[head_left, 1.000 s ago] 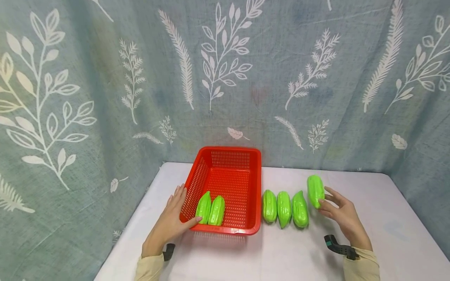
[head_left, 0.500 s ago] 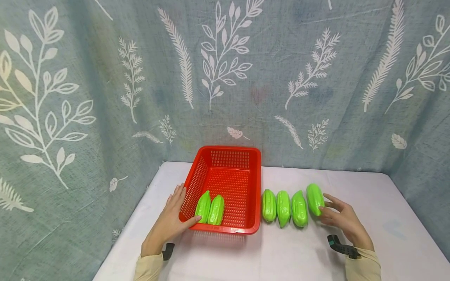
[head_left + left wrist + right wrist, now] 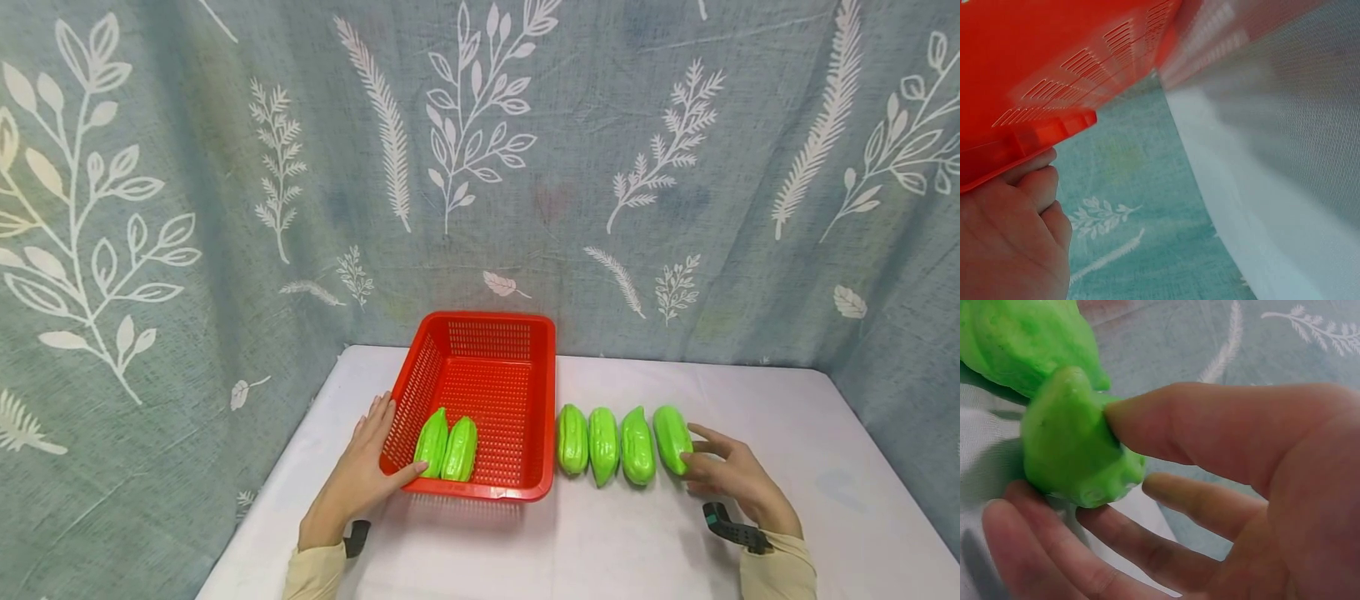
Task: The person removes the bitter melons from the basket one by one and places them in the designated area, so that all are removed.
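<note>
The right hand (image 3: 731, 477) pinches the rightmost green gourd (image 3: 672, 438) between thumb and fingers; the right wrist view shows the thumb (image 3: 1210, 431) pressed on its end and the fingers (image 3: 1085, 550) curled beneath it. This gourd lies on the white table (image 3: 637, 550), at the right end of a row with three other green gourds (image 3: 603, 443), just beside its neighbour; whether the two touch cannot be told. The row lies directly right of the red basket (image 3: 491, 333).

The left hand (image 3: 363, 475) rests against the near left corner of the basket, fingers nearly straight along the slotted wall and the thumb laid across the near rim. The left wrist view shows the fingers under the rim's lip. Two more gourds (image 3: 447, 447) lie side by side inside the basket, at its near left.

Judged from these views, the step in hand is setting the gourd into the row. To do it well:

- Keep the gourd parallel to its neighbours, long axis running near to far.
- Let it rest fully on the table before the pinch loosens, since its rounded body may roll.
- Draw the fingers away to the right, clear of the row.
- Keep the left hand braced on the basket so it does not slide.
</note>
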{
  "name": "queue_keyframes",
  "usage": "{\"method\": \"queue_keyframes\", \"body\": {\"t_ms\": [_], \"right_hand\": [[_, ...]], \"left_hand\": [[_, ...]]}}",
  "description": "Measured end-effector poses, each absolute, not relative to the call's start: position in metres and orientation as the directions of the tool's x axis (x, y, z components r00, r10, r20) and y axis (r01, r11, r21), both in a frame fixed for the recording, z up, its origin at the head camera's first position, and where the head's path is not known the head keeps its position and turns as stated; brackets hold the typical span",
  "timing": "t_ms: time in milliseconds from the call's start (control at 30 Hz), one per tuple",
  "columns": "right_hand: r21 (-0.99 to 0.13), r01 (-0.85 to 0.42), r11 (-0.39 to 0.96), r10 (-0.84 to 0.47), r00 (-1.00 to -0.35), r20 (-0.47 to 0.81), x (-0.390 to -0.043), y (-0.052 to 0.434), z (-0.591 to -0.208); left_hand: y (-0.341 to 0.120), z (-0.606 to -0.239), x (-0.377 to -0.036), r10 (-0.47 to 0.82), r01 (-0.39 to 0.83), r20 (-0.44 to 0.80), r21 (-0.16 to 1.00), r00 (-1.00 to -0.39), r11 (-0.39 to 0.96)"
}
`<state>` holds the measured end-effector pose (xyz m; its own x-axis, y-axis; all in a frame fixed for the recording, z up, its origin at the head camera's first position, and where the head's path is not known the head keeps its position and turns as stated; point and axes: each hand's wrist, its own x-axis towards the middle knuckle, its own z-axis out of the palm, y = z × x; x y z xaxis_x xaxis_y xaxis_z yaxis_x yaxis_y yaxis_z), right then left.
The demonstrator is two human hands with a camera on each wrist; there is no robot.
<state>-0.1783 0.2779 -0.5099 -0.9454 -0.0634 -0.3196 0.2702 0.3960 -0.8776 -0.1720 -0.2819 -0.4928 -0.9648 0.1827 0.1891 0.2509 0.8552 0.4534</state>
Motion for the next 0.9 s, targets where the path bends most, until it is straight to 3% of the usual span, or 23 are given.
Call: {"method": "queue_keyframes", "body": {"t_ms": [900], "right_hand": [[-0.88, 0.272, 0.389, -0.125, -0.931, -0.343, -0.1751, 0.2782, -0.5094]], "left_hand": [[-0.2814, -0.4937, -0.1731, 0.185, 0.252, 0.189, 0.449, -0.964, 0.857]]}}
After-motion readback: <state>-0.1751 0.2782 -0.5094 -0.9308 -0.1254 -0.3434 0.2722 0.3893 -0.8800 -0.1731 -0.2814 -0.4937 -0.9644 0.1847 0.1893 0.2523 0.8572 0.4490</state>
